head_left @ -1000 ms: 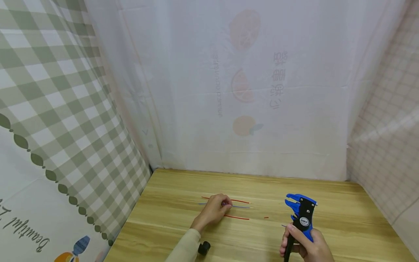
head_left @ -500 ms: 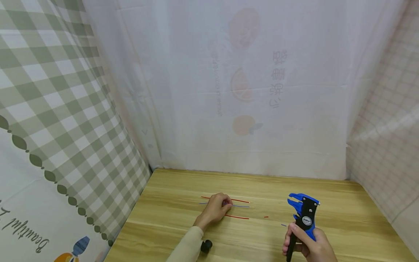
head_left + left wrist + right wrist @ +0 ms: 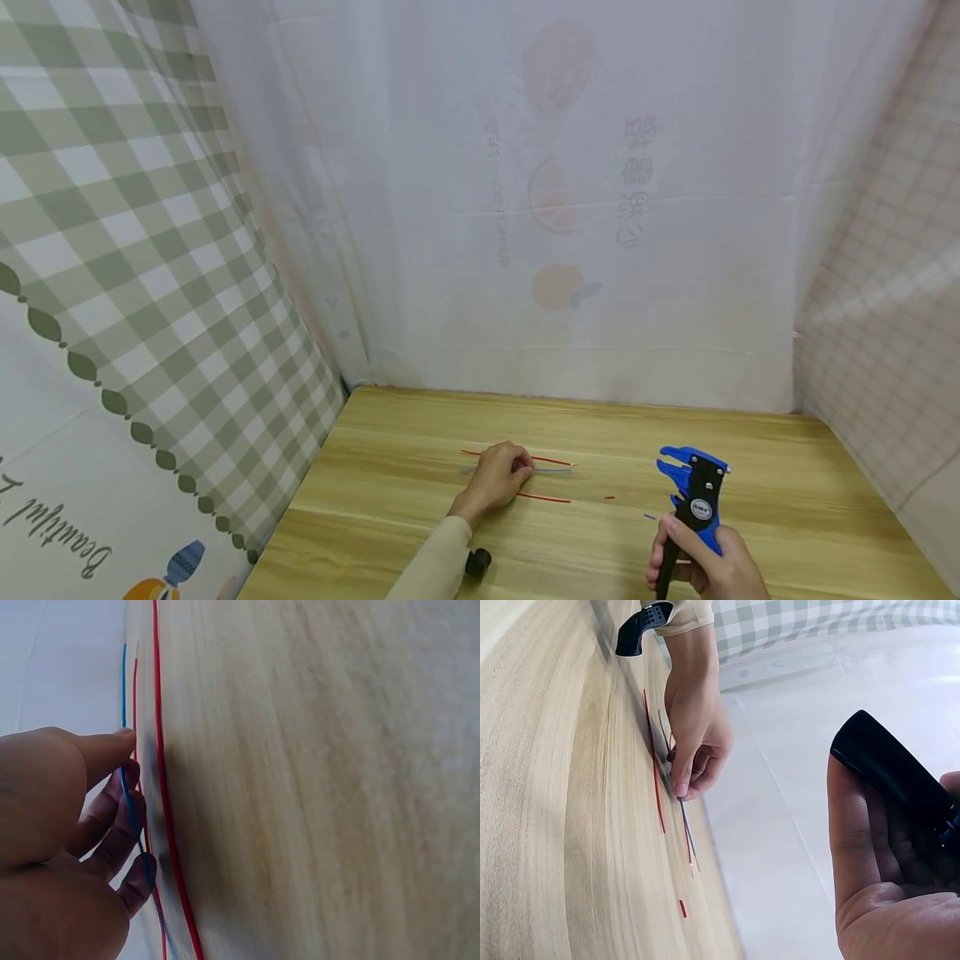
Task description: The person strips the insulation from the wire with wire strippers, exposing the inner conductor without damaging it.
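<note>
My left hand is low over the wooden table, pinching a thin blue wire between thumb and fingers. In the left wrist view that blue wire runs past the thumb and across the curled fingers. A red wire with a bare tip lies just beyond it, and another red wire lies on the near side. On the right, my right hand grips a blue and black wire stripper by its handles, its head pointing up and away. The right wrist view shows only its black handle.
A short red offcut lies right of the wires, and a short blue offcut is close to the stripper. A small black device sits at the left sleeve. White curtain hangs along the table's back edge.
The blue wire was sharp before and is now blurred, moving in the left fingers. The left hand stays in place. The stripper has shifted slightly to the right overall.
</note>
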`<move>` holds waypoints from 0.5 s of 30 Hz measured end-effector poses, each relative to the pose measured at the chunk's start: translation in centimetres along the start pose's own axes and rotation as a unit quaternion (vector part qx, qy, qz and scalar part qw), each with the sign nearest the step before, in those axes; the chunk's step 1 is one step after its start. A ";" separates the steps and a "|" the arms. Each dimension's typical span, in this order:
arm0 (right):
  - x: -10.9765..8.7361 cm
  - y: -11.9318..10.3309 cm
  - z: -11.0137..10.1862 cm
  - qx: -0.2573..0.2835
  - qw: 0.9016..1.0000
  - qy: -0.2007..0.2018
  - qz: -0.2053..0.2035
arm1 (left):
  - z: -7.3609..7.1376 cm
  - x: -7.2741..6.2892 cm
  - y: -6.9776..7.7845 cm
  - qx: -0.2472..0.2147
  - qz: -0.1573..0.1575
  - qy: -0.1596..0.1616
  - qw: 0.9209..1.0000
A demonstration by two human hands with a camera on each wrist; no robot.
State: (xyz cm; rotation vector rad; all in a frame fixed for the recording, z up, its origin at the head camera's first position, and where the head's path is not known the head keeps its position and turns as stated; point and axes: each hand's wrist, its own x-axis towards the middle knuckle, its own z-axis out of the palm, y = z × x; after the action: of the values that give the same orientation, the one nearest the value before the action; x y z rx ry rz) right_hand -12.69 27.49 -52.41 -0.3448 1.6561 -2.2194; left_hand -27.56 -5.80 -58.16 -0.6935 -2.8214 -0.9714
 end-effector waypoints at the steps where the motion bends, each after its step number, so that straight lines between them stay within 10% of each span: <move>1: 0.0 0.0 0.0 0.000 1.000 0.000 0.001 | 0.1 0.1 0.0 0.004 0.001 0.001 1.000; 15: 0.0 0.4 0.3 -0.010 1.000 0.016 0.011 | 0.5 0.2 -0.1 0.048 -0.015 -0.003 0.999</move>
State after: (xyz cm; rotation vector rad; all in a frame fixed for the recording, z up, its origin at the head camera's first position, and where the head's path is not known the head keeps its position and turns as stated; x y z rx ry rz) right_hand -12.56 27.09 -52.67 -0.2974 1.6914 -2.2045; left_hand -27.76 -5.44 -58.56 -0.6460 -2.8700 -0.8326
